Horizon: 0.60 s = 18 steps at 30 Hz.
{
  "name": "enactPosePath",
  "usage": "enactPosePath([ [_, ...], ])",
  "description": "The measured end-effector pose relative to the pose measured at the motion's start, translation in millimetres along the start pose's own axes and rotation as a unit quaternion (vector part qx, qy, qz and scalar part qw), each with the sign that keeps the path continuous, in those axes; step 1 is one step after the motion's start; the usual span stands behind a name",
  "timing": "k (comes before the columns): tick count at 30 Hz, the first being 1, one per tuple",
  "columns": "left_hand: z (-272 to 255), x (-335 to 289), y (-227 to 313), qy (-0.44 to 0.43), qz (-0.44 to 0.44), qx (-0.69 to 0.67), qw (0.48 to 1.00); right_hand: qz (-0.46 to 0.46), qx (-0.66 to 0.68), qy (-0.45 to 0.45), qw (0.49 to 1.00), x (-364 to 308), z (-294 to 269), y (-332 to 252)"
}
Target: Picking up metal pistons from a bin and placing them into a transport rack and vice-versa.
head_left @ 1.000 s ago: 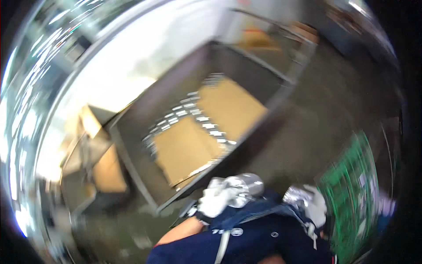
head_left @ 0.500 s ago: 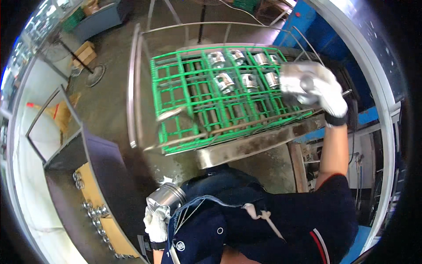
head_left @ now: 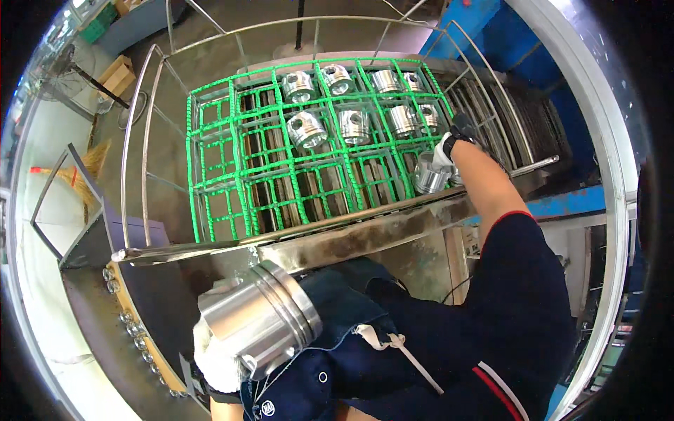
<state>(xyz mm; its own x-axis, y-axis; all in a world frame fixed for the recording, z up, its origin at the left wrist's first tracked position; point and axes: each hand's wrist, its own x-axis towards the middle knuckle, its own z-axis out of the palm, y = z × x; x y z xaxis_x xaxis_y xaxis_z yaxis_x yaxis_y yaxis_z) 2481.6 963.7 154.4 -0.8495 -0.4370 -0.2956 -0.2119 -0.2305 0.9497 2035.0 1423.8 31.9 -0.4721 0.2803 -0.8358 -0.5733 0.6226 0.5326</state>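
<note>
My left hand, in a white glove, grips a large shiny metal piston close to my body; grooves ring one end. My right hand, gloved with a black band at the wrist, reaches down into the near right part of a green grid rack. A piston lies under that hand, which closes on it; my wrist and forearm hide most of the fingers. Several more pistons stand in the rack's back and middle rows, among them one piston in the middle row.
A metal rail runs along the rack's near side, and thin bars rise around it. At lower left, a dark cart holds several pistons on a tan board. A fan and a cardboard box stand at upper left.
My right hand has carried a piston down and nearer, into the rack's near right part. My left hand has raised its piston, which looks larger now. The view has shifted.
</note>
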Motion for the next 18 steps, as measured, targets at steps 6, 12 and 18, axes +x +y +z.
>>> enactPosePath([
  [6,86,40,52,0.018,-0.058,-0.052,0.997,-0.146,0.157,-0.049,0.975,49,15,12],
  [12,153,106,34,-0.069,0.137,0.102,0.983,-0.104,0.147,0.172,0.968,-41,-21,17],
  [18,247,165,68,-0.156,0.000,0.340,0.928,-0.478,0.488,0.553,0.478,-216,-56,25],
])
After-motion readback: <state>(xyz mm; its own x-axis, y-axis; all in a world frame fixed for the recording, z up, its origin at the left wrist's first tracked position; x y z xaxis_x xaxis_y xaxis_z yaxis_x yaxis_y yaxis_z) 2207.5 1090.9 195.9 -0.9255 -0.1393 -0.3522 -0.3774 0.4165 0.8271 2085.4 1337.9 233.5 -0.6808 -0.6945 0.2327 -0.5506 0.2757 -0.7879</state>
